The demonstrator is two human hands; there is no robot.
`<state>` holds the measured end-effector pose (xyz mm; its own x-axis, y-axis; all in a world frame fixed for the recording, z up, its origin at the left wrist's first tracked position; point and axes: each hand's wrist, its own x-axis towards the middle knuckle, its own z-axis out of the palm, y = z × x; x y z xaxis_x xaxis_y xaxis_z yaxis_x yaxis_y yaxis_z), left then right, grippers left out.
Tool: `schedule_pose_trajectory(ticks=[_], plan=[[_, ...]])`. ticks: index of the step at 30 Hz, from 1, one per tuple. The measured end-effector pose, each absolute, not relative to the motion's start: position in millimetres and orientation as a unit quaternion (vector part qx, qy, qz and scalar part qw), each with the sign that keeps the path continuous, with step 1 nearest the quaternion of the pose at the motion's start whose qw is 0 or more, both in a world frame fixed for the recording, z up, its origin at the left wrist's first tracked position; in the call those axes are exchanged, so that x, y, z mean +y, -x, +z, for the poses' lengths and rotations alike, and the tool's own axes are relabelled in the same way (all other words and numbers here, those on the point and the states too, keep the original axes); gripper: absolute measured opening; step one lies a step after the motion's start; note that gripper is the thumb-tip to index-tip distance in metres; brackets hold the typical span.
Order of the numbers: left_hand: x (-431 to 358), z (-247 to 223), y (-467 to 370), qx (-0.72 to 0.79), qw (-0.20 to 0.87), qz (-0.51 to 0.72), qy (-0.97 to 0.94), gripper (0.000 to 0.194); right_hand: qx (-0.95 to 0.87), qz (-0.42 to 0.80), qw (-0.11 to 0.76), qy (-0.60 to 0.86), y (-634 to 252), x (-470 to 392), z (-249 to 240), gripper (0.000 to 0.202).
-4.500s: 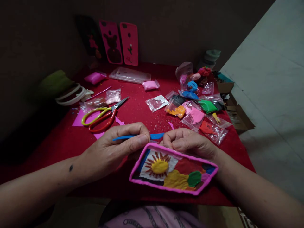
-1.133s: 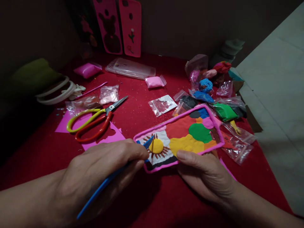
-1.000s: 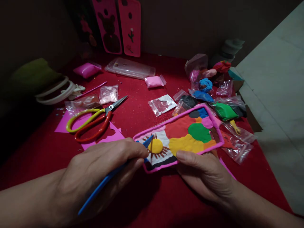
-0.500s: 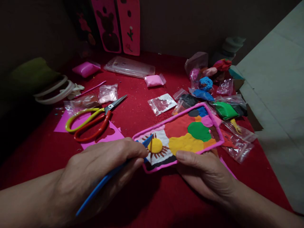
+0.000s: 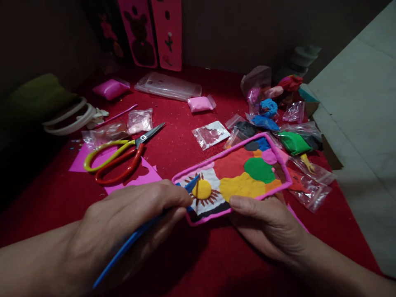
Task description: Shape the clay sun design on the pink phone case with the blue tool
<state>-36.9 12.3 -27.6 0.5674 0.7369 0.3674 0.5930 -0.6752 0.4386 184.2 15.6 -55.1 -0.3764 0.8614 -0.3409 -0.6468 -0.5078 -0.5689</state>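
My left hand (image 5: 145, 210) is closed round a blue modelling tool (image 5: 123, 247), whose pointed tip touches the clay beside a yellow disc (image 5: 202, 189) ringed by brown strokes. My right hand (image 5: 266, 222) grips the near edge of a phone case (image 5: 260, 169) covered with clay, its thumb on top and its fingers hidden beneath. A pink clay rim frames the case. Patches of red, yellow, green, blue, pink, white and black clay fill its face.
Scissors (image 5: 126, 156) lie on pink paper (image 5: 139, 177) at left. Bags of clay, one green (image 5: 293, 142), crowd the right of the red cloth (image 5: 173, 132). Clear phone cases (image 5: 170, 86) lie at the back, near a pink clay packet (image 5: 201, 104). Two decorated cases (image 5: 168, 37) stand behind.
The rear end of the blue tool has swung slightly down and to the left, while its tip stays beside the yellow disc. The case and my right hand stay put.
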Motion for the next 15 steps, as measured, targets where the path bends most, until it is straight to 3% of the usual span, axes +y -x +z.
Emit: schedule_pose_trajectory(ticks=[15], plan=[[12.1, -29.3, 34.8, 0.388, 0.159, 0.273, -0.866, 0.022, -0.188, 0.81, 0.455, 0.318, -184.2, 16.3, -54.9, 0.063]])
